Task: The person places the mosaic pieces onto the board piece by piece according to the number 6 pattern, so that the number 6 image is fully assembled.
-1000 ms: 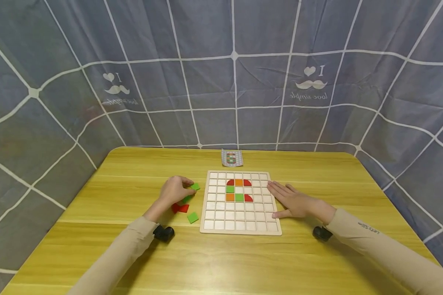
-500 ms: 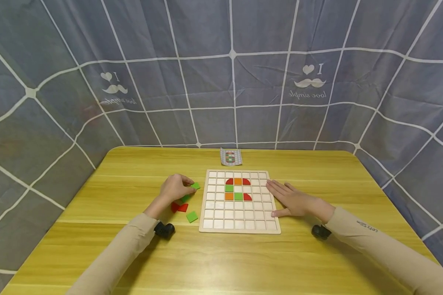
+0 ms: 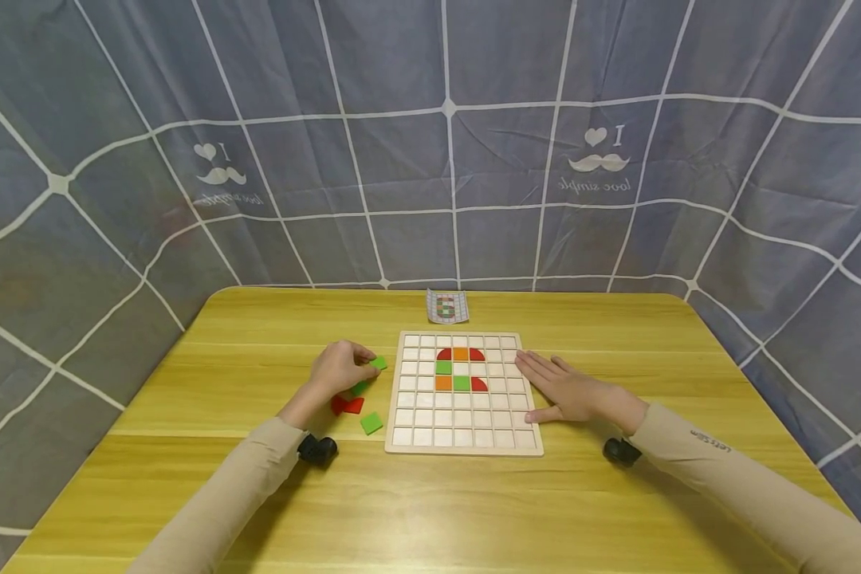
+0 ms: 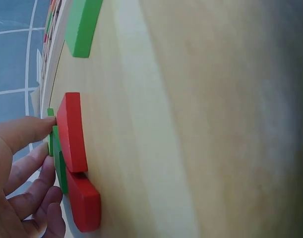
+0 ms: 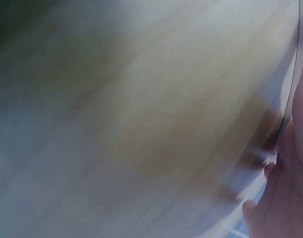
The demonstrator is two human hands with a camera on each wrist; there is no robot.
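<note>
Left hand (image 3: 336, 368): thumb and forefinger nearly together, pinching a thin green tile (image 3: 379, 363) by its edges; the other fingers curl loosely behind. Tile is square-cornered, flat, evenly coloured, part of it showing past my fingertips.

Just under the pinch, toward my wrist, a darker-looking green piece (image 4: 60, 163), partly covered from the side camera by two red pieces (image 4: 72, 134). These are thick, smooth-sided, with slanting ends, touching each other. Farther back toward me and to the right of the pinch, a lone green square (image 3: 371, 423) with crisp edges, lying flat.

Right of the pinch, a pale wooden board (image 3: 462, 438), ruled into shallow square cells. Set into it: red quarter-rounds (image 3: 479, 385), orange squares (image 3: 443, 383) and green squares (image 3: 461, 383).

Right hand (image 3: 570, 391): flat, fingers straight, holding nothing; fingertips and thumb rest on the board's right rim. Its wrist view is blurred.

Beyond both hands, a slightly curled paper card (image 3: 447, 307) with a small printed grid. Under everything, a yellowish tabletop (image 3: 430, 518), streaked with grain and softly glossy.
</note>
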